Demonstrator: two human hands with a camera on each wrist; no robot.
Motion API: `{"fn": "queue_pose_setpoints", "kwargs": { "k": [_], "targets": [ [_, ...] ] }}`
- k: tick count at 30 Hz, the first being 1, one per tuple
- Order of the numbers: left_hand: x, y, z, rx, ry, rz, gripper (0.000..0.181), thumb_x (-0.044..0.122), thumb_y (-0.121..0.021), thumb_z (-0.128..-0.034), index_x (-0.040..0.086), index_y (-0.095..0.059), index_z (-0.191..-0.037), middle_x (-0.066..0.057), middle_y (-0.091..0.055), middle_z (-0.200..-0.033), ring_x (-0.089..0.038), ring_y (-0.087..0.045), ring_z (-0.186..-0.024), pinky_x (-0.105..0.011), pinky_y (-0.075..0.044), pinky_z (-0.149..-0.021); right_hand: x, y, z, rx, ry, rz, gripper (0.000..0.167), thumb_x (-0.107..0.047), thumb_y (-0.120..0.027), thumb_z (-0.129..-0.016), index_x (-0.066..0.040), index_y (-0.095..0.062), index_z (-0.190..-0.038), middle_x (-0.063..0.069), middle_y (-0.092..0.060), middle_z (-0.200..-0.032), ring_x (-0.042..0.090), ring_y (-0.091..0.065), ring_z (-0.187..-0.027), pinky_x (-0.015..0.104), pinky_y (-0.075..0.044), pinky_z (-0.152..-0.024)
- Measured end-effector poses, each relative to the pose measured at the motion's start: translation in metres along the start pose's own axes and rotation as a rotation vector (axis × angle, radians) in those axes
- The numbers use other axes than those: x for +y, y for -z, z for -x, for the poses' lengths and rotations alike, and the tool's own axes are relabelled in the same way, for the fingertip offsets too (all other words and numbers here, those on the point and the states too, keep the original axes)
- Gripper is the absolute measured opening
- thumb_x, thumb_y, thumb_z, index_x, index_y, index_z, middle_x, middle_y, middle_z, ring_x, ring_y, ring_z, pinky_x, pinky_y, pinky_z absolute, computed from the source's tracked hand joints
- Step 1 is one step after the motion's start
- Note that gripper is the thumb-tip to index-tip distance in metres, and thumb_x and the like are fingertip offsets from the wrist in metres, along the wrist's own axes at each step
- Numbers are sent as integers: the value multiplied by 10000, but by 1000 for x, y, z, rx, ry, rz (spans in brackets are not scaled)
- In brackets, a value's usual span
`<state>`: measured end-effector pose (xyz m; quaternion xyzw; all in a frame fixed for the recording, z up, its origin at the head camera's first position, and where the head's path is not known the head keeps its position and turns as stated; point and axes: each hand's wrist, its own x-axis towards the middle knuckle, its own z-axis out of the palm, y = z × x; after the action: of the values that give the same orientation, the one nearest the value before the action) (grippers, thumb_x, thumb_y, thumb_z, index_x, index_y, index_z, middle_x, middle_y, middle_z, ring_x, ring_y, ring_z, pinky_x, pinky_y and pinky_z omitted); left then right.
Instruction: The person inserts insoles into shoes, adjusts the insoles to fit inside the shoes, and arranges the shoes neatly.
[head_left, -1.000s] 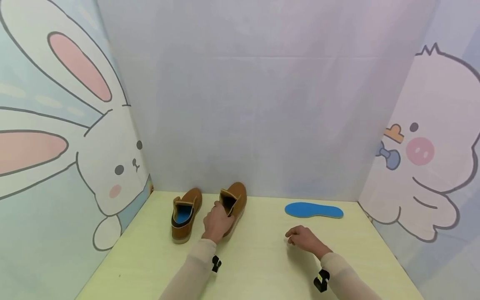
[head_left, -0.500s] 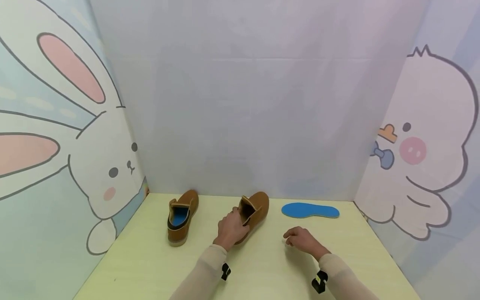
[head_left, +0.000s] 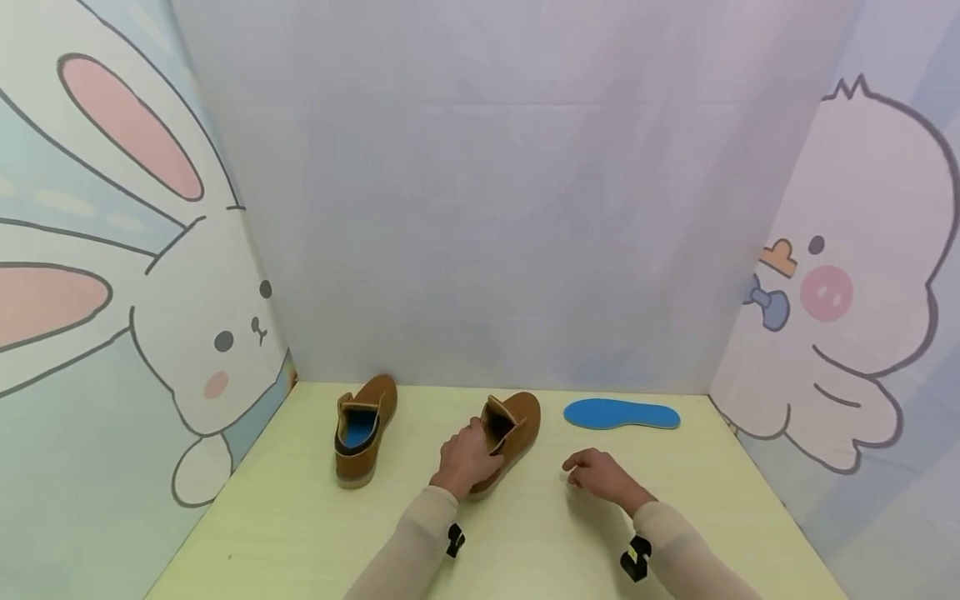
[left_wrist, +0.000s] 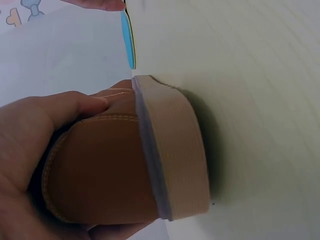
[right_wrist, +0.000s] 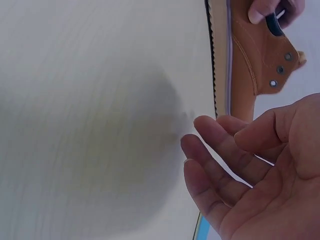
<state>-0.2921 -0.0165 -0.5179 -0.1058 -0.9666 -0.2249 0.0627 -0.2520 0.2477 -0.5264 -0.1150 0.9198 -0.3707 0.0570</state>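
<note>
My left hand point(head_left: 467, 457) grips the heel end of a brown shoe point(head_left: 523, 422) near the middle of the table; its toe points to the back right. In the left wrist view the thumb and fingers hold both sides of the shoe's heel point(left_wrist: 100, 170), the sole close to the tabletop. Right of that shoe my right hand point(head_left: 602, 477) hovers with loosely bent fingers and nothing in them; the right wrist view shows the hand point(right_wrist: 260, 170) palm side. Behind it a blue insole point(head_left: 621, 414) lies flat. The dark inside of the held shoe is partly covered by my hand.
A second brown shoe point(head_left: 367, 433), with blue lining its inside, stands on the left of the pale yellow table point(head_left: 300, 533). A grey wall point(head_left: 495, 250) rises behind the table, and side walls with a rabbit and a chick drawing flank it.
My left hand has shifted the gripped shoe rightward and slightly toward me, away from the other shoe. My right hand has stayed nearly in place.
</note>
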Motion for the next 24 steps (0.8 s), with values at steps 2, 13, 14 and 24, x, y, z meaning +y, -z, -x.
{"fn": "queue_pose_setpoints", "kwargs": {
  "k": [2,13,14,24],
  "targets": [
    [-2,2,-1,-29,13,-4,777,427,-824,-788,-60,-511,-1307,-158,-672,-975,-322,-664,-748,-460,-528,-607,-4,-5,-3,-1,17,11,252,-3,-623,-906,73,-717,-1127,90,-723,-901,161,-608,-741,348,-491,-662],
    [-39,22,13,-196,93,479,850,632,-388,-1035,-125,-499,-1404,-290,-570,-1353,-459,-555,-1237,-588,-448,-1002,-41,-40,-22,88,-13,-90,530,-59,-523,-992,87,-407,-1488,297,-601,-1310,445,-601,-1192,542,-520,-921],
    [-42,22,15,-199,105,496,834,626,-348,-1048,-118,-536,-1375,-275,-595,-1326,-447,-567,-1225,-582,-452,-999,-44,-41,-24,92,-28,-120,552,-73,-516,-994,81,-381,-1507,304,-574,-1346,450,-587,-1213,545,-516,-930],
    [-44,19,27,-227,147,801,700,554,-296,-1087,-46,-656,-1057,-51,-629,-895,-154,-606,-830,-354,-550,-773,-62,-48,-40,58,-70,-290,690,-140,-520,-940,-24,-307,-1586,217,-488,-1483,369,-523,-1274,479,-482,-909]
  ]
}}
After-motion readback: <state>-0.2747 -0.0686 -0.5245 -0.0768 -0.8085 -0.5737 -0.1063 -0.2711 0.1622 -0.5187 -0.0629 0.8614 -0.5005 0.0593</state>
